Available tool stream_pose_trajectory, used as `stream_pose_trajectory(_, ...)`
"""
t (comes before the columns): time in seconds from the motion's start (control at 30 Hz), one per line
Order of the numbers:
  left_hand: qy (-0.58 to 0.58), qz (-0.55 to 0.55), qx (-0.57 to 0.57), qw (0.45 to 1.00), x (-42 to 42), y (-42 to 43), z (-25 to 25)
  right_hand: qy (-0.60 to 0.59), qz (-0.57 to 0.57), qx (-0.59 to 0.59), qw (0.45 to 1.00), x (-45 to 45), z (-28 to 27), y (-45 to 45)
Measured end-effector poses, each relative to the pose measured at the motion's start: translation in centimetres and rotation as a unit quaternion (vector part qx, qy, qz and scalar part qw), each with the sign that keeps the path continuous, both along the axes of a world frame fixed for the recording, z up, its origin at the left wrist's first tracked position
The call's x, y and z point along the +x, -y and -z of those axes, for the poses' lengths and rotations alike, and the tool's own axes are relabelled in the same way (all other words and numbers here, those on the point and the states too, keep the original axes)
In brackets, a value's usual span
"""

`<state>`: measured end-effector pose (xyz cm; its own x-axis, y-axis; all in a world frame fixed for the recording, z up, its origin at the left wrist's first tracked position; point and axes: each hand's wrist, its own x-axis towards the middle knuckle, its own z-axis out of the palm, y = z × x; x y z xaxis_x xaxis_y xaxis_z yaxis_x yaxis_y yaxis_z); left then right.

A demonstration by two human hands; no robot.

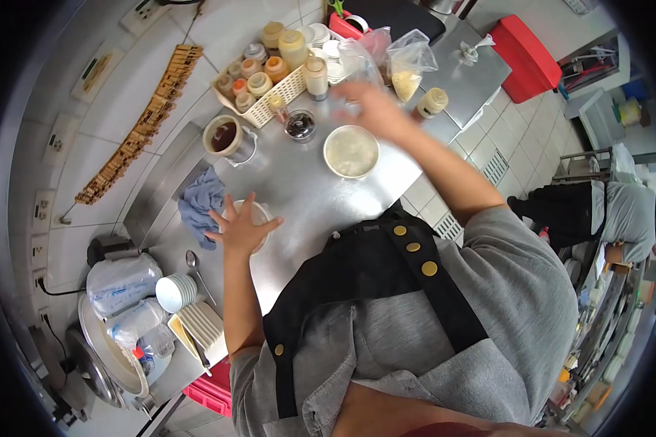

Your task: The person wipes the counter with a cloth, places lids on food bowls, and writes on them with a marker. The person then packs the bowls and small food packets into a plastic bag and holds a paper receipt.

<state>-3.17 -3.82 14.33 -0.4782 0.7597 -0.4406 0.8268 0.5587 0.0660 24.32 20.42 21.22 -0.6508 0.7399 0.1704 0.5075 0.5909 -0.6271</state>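
Observation:
My left hand (pixel 243 227) is spread out flat over a round white container (pixel 264 213), palm down, and hides most of it. A crumpled blue cloth (pixel 202 204) lies beside its fingertips. My right hand (pixel 375 111), smeared by motion, is over the far side of the counter, and its fingers cannot be made out. Just below it on the steel counter stands a white bowl (pixel 351 151) with pale, cloudy contents. Near that bowl are a small glass jar of dark stuff (pixel 299 126) and a bottle with a pale cap (pixel 434 102).
A basket (pixel 280 98) of sauce bottles and a tub of dark liquid (pixel 226 137) stand by the wall. Clear plastic bags (pixel 408 65) are at the far end. Stacked bowls (pixel 176 293) and a spoon (pixel 195 264) lie left. Another person (pixel 627 218) is at right.

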Motion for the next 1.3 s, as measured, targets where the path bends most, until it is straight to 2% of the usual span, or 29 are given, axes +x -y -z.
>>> stream_pose_trajectory(0.03, -0.025, 0.011, -0.005, 1.000, 0.8, -1.3, -1.4, -0.010, 0.054, 0.122, 0.991, 3.4, -0.2, -3.0)
stream_pose_trajectory(0.07, -0.028, 0.011, -0.004, 1.000, 2.1, -2.9, -2.9, 0.025, 0.168, 0.104, 0.980, 5.9, -3.2, -3.6)
stream_pose_trajectory(0.13, -0.037, 0.077, 0.175, 0.981, 5.4, -6.7, -5.3, 0.077, 0.211, 0.107, 0.969, 13.4, -1.4, -10.8)
stream_pose_trajectory(0.17, -0.040, 0.075, 0.177, 0.980, 6.9, -9.1, -5.9, 0.074, 0.209, 0.109, 0.969, 15.7, -0.7, -12.7)
stream_pose_trajectory(0.23, 0.173, 0.142, 0.371, 0.901, 9.9, -14.9, -6.5, 0.144, 0.231, 0.076, 0.959, 19.0, 0.7, -16.4)
stream_pose_trajectory(0.27, 0.200, 0.153, 0.390, 0.886, 11.5, -18.1, -6.2, 0.142, 0.223, 0.079, 0.961, 19.7, 2.1, -18.2)
stream_pose_trajectory(0.3, 0.226, 0.161, 0.409, 0.869, 13.1, -21.4, -5.7, 0.133, 0.166, 0.078, 0.974, 20.1, 3.6, -20.2)
stream_pose_trajectory(0.37, 0.180, 0.154, 0.395, 0.887, 16.4, -28.1, -5.2, 0.138, 0.059, 0.066, 0.986, 19.8, 4.2, -23.0)
stream_pose_trajectory(0.4, 0.138, 0.159, 0.374, 0.903, 18.0, -31.0, -5.0, 0.109, 0.048, 0.020, 0.993, 19.2, 5.0, -24.6)
stream_pose_trajectory(0.43, 0.134, 0.147, 0.371, 0.907, 19.5, -33.6, -4.9, 0.080, 0.038, -0.032, 0.996, 18.6, 6.8, -25.6)
stream_pose_trajectory(0.5, 0.118, 0.135, 0.296, 0.938, 21.8, -37.3, -4.8, 0.076, -0.039, -0.036, 0.996, 17.3, 11.0, -28.1)
stream_pose_trajectory(0.57, 0.124, 0.162, 0.242, 0.948, 22.7, -39.6, -3.4, 0.039, -0.065, -0.236, 0.969, 15.1, 15.3, -29.4)
stream_pose_trajectory(0.6, 0.137, 0.195, 0.191, 0.952, 23.1, -40.4, -2.1, 0.030, -0.067, -0.212, 0.974, 14.1, 16.1, -28.8)
stream_pose_trajectory(0.63, 0.134, 0.257, 0.238, 0.927, 23.1, -40.4, -0.2, 0.021, -0.070, -0.188, 0.980, 13.3, 16.5, -27.8)
stream_pose_trajectory(0.67, 0.131, 0.247, 0.236, 0.931, 23.3, -40.4, 1.0, 0.036, -0.081, -0.205, 0.975, 12.6, 16.5, -27.2)
stream_pose_trajectory(0.73, 0.033, 0.212, 0.166, 0.962, 23.8, -40.2, 2.3, 0.052, -0.102, -0.225, 0.968, 11.4, 17.2, -26.6)
stream_pose_trajectory(0.77, 0.031, 0.203, 0.162, 0.965, 23.9, -39.8, 2.6, 0.039, -0.154, -0.166, 0.973, 10.9, 17.9, -26.1)
stream_pose_trajectory(0.8, -0.016, 0.184, 0.102, 0.978, 24.0, -39.3, 2.8, 0.023, -0.203, -0.106, 0.973, 10.7, 18.6, -25.7)
stream_pose_trajectory(0.83, -0.061, 0.164, 0.040, 0.984, 24.0, -38.9, 2.9, 0.039, -0.252, -0.148, 0.956, 11.0, 17.3, -25.5)
stream_pose_trajectory(0.87, -0.061, 0.157, 0.034, 0.985, 23.9, -38.7, 2.9, 0.037, -0.259, -0.152, 0.953, 11.3, 16.5, -25.4)
stream_pose_trajectory(0.93, -0.045, 0.057, 0.029, 0.997, 23.3, -38.1, 2.9, -0.062, -0.265, -0.213, 0.938, 12.3, 15.6, -25.8)
stream_pose_trajectory(0.97, -0.044, 0.053, 0.023, 0.997, 22.9, -37.7, 2.1, -0.072, -0.264, -0.140, 0.952, 14.1, 12.4, -25.9)
stream_pose_trajectory(1.0, 0.007, 0.062, 0.025, 0.998, 22.4, -37.3, 0.3, -0.081, -0.261, -0.066, 0.960, 16.5, 8.8, -25.8)
stream_pose_trajectory(1.07, 0.061, 0.070, 0.025, 0.995, 22.0, -36.7, -2.7, -0.118, -0.357, -0.210, 0.903, 20.7, 7.3, -26.1)
stream_pose_trajectory(1.1, 0.067, 0.060, 0.078, 0.993, 22.1, -36.5, -4.0, -0.116, -0.357, -0.214, 0.902, 22.5, 7.5, -25.9)
stream_pose_trajectory(1.13, 0.071, 0.050, 0.132, 0.987, 22.3, -36.4, -5.1, -0.071, -0.391, -0.264, 0.879, 24.0, 7.8, -25.5)
stream_pose_trajectory(1.17, 0.073, 0.051, 0.131, 0.987, 23.4, -36.8, -6.1, -0.025, -0.422, -0.312, 0.851, 25.0, 8.2, -25.1)
stream_pose_trajectory(1.23, -0.080, 0.104, 0.216, 0.968, 27.0, -38.7, -7.0, -0.047, -0.388, -0.316, 0.865, 25.6, 11.1, -23.7)
stream_pose_trajectory(1.3, -0.058, 0.210, 0.325, 0.920, 29.9, -40.8, -6.1, -0.063, -0.342, -0.297, 0.890, 25.2, 13.3, -23.0)
